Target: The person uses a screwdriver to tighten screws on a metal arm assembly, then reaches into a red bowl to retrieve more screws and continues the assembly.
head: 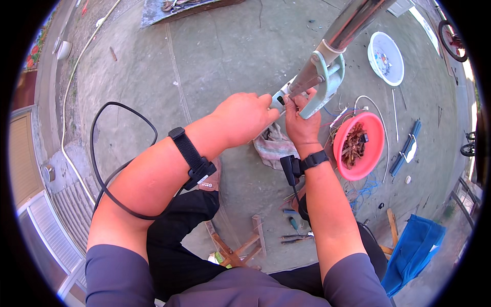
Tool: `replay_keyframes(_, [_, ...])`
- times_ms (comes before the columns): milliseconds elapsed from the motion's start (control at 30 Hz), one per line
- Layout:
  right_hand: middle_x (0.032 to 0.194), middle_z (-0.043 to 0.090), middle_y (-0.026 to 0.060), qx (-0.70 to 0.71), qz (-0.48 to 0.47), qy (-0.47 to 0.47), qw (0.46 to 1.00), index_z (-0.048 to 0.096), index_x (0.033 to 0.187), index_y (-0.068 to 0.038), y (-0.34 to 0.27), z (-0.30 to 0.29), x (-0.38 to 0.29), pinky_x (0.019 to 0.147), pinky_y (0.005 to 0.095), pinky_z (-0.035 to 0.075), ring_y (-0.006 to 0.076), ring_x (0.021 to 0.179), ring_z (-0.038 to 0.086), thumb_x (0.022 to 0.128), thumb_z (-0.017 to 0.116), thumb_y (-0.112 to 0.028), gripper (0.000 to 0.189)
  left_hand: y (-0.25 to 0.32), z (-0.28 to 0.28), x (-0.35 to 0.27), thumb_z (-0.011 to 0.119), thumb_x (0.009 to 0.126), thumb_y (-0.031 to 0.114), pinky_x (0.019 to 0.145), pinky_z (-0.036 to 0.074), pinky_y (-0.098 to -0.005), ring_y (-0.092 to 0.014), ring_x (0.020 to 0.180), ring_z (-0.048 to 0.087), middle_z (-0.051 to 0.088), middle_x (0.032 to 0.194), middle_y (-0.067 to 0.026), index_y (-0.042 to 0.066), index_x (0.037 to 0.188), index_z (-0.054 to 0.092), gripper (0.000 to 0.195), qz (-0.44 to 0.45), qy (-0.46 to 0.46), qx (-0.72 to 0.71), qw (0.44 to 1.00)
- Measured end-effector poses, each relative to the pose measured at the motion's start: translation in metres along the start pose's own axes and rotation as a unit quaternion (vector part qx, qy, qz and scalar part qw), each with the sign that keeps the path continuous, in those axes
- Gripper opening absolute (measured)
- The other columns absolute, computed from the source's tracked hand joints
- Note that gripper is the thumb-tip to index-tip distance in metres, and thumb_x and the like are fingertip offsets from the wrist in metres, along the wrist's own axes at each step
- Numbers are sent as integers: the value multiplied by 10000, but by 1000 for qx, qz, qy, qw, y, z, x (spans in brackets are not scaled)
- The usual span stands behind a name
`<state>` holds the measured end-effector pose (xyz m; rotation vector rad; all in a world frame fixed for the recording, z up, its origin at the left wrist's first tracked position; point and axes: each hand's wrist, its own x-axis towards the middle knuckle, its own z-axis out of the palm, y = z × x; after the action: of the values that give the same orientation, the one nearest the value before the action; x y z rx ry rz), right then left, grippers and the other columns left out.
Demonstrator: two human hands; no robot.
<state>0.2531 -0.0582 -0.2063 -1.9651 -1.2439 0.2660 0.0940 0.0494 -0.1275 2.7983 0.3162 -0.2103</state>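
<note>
A shiny metal tube (355, 25) slants down from the upper right to a pale green lever bracket (332, 78) with bolts. At its lower end is a small pale green end fitting (277, 100) with a dark slot. My left hand (245, 117) is curled at the fitting's left side; its fingers hide whatever they pinch. My right hand (303, 122) grips the fitting from below, thumb against it, beside the lever's tip. Black straps with small devices circle both forearms. A striped cloth (274, 147) lies on the floor beneath my hands.
A pink basin (378, 153) of brown scraps stands right, with a white basin (399, 69) beyond. Blue wires (368, 188), a blue bar (397, 165) and a screwdriver (294, 223) lie about. A wooden stool frame (226, 245) is below me; a black cable (93, 149) loops by my left arm.
</note>
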Motion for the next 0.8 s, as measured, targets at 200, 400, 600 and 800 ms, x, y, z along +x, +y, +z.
replay_keyframes(200, [1151,590,143,-2,-15,2,1000,725,923,-31,6,1,-1,696,374,515,276,826,657,889,733,-166,139,4,-4,0,655,893,275,719,540,-465,-381,831,680,665,903,-177,20,1109,582,342,-217,-19,-209,954])
replay_keyframes(400, [1155,594,157,-6,-4,-4,1000,718,905,-32,1,-1,0,701,385,511,301,837,655,888,732,-181,150,7,5,10,656,916,372,720,524,-480,-406,834,669,686,863,-206,16,1091,590,403,-345,-8,-281,896])
replay_keyframes(600, [1137,603,171,-34,-5,-11,999,712,895,-40,-1,-2,-1,697,395,508,326,837,650,885,731,-178,139,5,1,5,667,861,220,707,537,-480,-360,812,659,617,930,-163,91,1016,606,211,-83,-46,-38,995])
replay_keyframes(800, [1128,608,165,7,4,-8,1000,717,902,-47,1,-2,-1,697,402,509,325,854,657,885,732,-176,131,5,1,2,678,858,251,723,551,-463,-355,860,677,634,983,-170,78,1046,622,262,-109,-4,-101,989])
